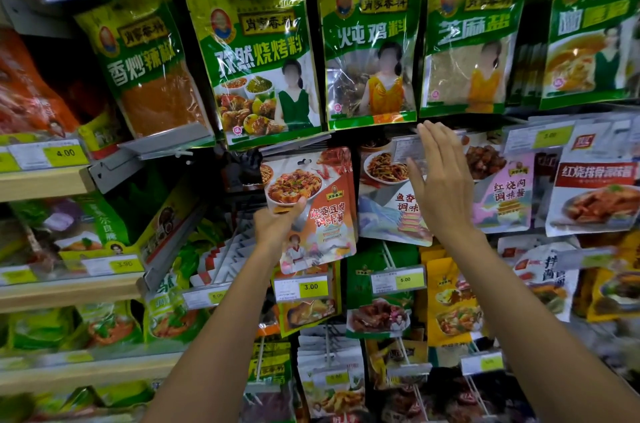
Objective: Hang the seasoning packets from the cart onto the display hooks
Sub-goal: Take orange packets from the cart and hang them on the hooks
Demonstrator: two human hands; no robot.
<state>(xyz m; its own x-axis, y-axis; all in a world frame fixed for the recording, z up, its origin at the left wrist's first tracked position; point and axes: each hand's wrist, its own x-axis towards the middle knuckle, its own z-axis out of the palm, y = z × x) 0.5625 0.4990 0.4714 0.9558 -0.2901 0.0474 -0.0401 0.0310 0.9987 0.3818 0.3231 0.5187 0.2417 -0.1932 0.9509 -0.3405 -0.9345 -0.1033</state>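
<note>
My left hand (277, 221) grips an orange mapo tofu seasoning packet (318, 208) by its left edge, thumb on the front, and holds it upright in front of the display wall. The packet's hang hole is near its top, just under a tilted price-tag holder (298, 142). My right hand (440, 180) is raised with straight fingers, its fingertips touching a clear price-tag flap (407, 147) over the fish-flavour sauce packets (384, 201). The hook behind the held packet is hidden. No cart is in view.
Green spice packets (259, 66) hang in a row above. Pink and white sauce packets (505, 194) hang to the right. More packets and yellow price tags (304, 287) fill the hooks below. Wooden shelves (45, 180) with bagged goods stand at the left.
</note>
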